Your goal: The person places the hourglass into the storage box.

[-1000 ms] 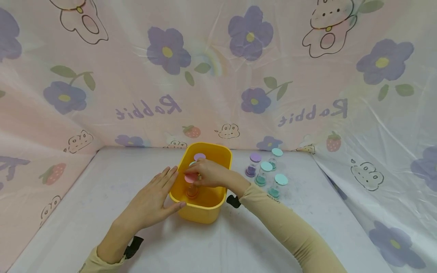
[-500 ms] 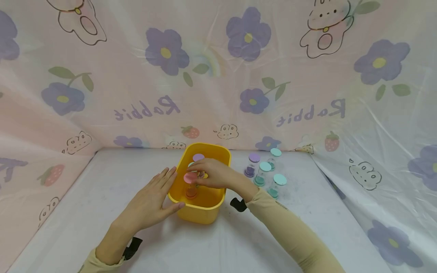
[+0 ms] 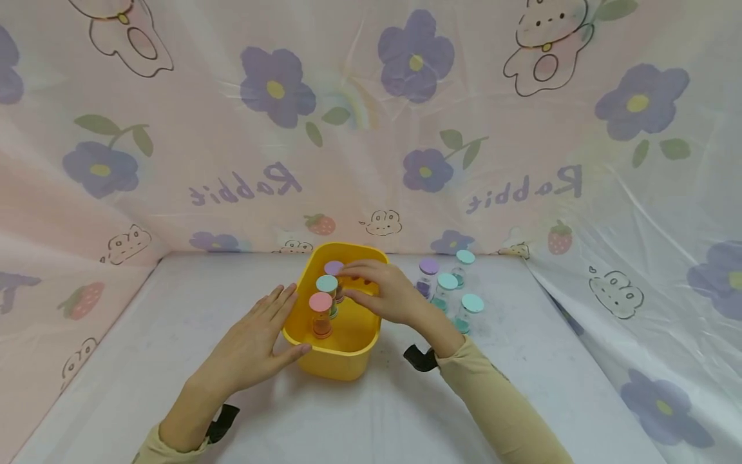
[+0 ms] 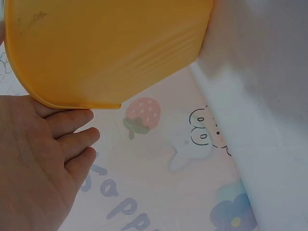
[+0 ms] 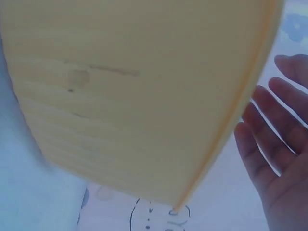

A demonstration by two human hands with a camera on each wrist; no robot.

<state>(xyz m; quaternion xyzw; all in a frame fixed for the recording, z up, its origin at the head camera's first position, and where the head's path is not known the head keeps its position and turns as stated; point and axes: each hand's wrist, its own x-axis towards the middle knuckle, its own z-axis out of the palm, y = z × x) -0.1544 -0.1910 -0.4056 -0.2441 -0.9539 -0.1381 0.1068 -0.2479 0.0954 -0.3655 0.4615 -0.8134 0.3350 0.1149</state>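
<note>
A yellow plastic box (image 3: 339,364) stands on the white table, holding a pink-topped sand timer (image 3: 321,314), a mint-topped sand timer (image 3: 327,283) and a purple-topped sand timer (image 3: 333,267) upright along its left side. My left hand (image 3: 255,348) rests along the box's left rim, fingers straight and thumb at the near corner. The left wrist view shows its fingers (image 4: 72,127) at the rim. Over the right rim is my right hand (image 3: 385,293), fingers spread toward the timers and gripping nothing. In the right wrist view its fingers (image 5: 269,122) lie beyond the rim.
Right of the box stand a purple-topped sand timer (image 3: 428,267) and several mint-topped ones, the nearest sand timer (image 3: 469,306) on the right. Patterned cloth (image 3: 348,129) walls the table at the back and sides.
My right hand has let go of the pink-topped sand timer, which stands in the box, and has drawn back to the right, its fingers opening. My left hand stays at the rim.
</note>
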